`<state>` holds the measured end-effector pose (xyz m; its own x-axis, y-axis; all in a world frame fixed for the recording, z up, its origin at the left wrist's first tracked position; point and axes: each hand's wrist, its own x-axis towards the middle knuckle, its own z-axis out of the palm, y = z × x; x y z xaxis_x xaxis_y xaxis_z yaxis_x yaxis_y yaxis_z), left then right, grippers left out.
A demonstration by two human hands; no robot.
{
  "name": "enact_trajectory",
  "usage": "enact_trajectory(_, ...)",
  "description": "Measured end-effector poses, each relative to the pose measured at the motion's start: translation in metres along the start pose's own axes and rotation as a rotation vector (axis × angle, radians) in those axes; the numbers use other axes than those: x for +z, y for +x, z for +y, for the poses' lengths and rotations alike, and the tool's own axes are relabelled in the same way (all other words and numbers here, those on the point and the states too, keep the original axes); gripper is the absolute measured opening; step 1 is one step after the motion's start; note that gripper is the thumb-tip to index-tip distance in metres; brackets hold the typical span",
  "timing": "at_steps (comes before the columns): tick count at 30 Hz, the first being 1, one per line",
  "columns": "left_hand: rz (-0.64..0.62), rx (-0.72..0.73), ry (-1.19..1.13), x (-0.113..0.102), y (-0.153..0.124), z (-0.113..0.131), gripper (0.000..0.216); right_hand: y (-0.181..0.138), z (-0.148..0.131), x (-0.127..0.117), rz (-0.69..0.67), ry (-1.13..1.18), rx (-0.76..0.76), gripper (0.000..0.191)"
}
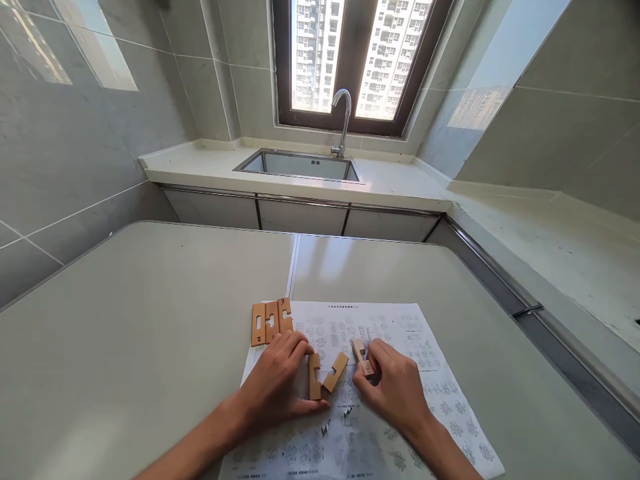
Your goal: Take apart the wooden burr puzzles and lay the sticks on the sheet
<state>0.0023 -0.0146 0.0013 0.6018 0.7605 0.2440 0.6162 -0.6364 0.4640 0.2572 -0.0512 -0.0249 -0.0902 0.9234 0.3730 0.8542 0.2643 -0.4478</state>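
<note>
My left hand spans a notched wooden block, fingertips at its far end and thumb at its near end. A second notched wooden block lies slanted just right of it, touched by neither hand. Between the thumb and curled fingers of my right hand, a paler notched wooden puzzle piece is pinched, its near end partly covered. Beyond my left hand, three flat wooden pieces with slots and numbers lie side by side at the corner of a printed sheet.
The sheet, covered with small line drawings, lies on a pale table with a seam down its middle. Past the table's far edge stands a counter with a sink and a curved faucet below a window. Another counter runs along the right.
</note>
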Motion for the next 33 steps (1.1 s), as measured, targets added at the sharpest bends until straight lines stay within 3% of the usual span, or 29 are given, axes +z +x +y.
enact_trajectory(7, -0.057, 0.059, -0.024, 0.005, 0.000, 0.001, 0.070, -0.002, -0.008, -0.001, -0.172, 0.097, -0.255, 0.022)
enact_trajectory(16, -0.076, 0.142, -0.104, 0.009, -0.001, -0.003, 0.093, -0.002, -0.019, -0.001, -0.272, 0.194, -0.314, 0.018)
enact_trajectory(22, -0.081, 0.113, -0.161, 0.004, 0.002, -0.002, 0.069, -0.002, -0.020, 0.000, -0.295, 0.253, -0.343, 0.016)
enact_trajectory(33, -0.021, 0.061, -0.117, -0.005, 0.013, 0.000, 0.061, -0.001, -0.016, 0.003, -0.237, 0.297, -0.278, 0.021)
